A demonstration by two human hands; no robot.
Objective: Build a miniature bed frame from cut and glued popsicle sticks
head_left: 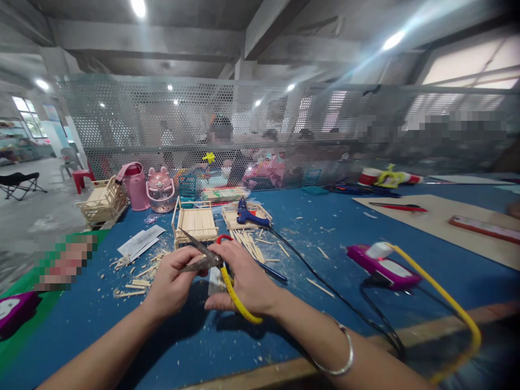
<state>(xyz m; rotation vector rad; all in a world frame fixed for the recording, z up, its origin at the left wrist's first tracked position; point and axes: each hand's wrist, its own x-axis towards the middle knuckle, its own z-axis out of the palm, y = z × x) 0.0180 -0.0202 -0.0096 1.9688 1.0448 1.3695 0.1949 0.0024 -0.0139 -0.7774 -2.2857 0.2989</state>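
My right hand (249, 279) grips a pair of scissors (208, 262) by its red and yellow handles, with the two blades spread apart and pointing left. My left hand (173, 276) is closed in a pinch beside the blades; whatever its fingertips hold is hidden. Just beyond both hands sits a small frame built of wooden sticks (197, 223). A blue glue gun (254, 215) rests on a shallow stick tray (229, 219) to its right. Loose sticks (248, 245) lie in front of the tray, and short cut pieces (138, 284) are scattered left of my left hand.
A purple power strip (384, 265) with a yellow cable (442, 292) lies at right; the glue gun's black cord (309, 265) crosses the table. White paper slips (141, 242), pink bottles (160, 189) and a larger stick model (103, 200) stand left. A perforated screen (142, 119) closes the back.
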